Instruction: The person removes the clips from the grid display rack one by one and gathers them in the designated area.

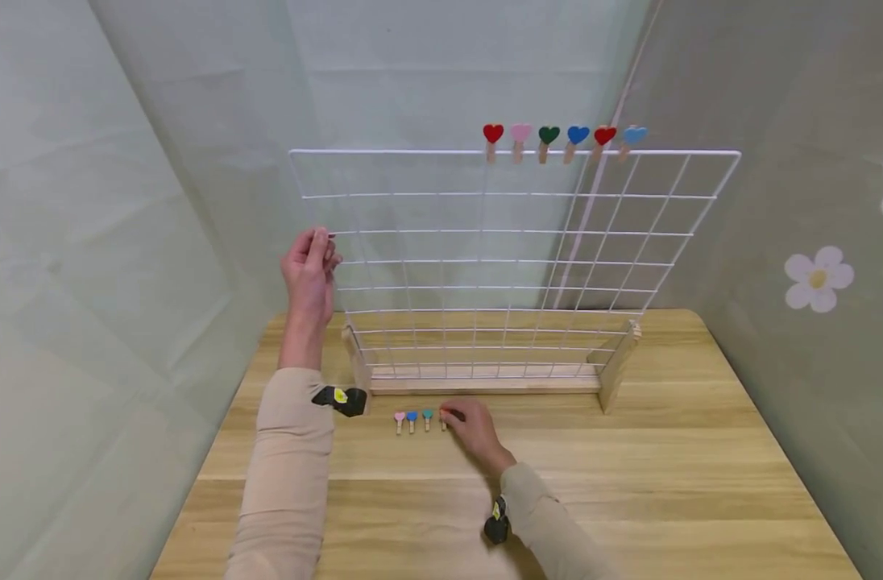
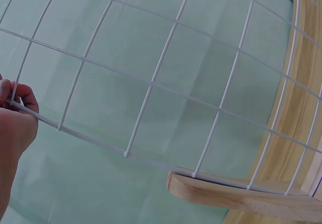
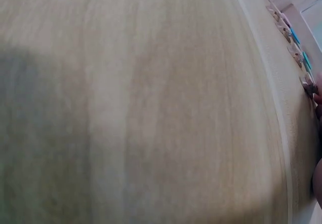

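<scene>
A white wire grid panel point(image 1: 514, 258) stands upright in a wooden base point(image 1: 485, 383) on the table. My left hand point(image 1: 324, 242) pinches the grid's left edge wire about halfway up; in the left wrist view the left hand point(image 2: 12, 102) has fingers curled round that wire point(image 2: 90, 136). My right hand point(image 1: 458, 417) rests on the table in front of the base, its fingertips closed on a small dark-headed clip point(image 1: 447, 416). Left of that clip lie a pink clip point(image 1: 400, 420), a blue clip point(image 1: 412, 419) and a teal clip point(image 1: 428, 416). The right wrist view is blurred, with the row of clips point(image 3: 292, 35) at its top right.
Several heart-headed clips point(image 1: 563, 137) sit along the right half of the grid's top wire. The wooden table point(image 1: 666, 483) extends to the right and towards me. Green cloth walls point(image 1: 122, 201) close in on the left, the back and the right.
</scene>
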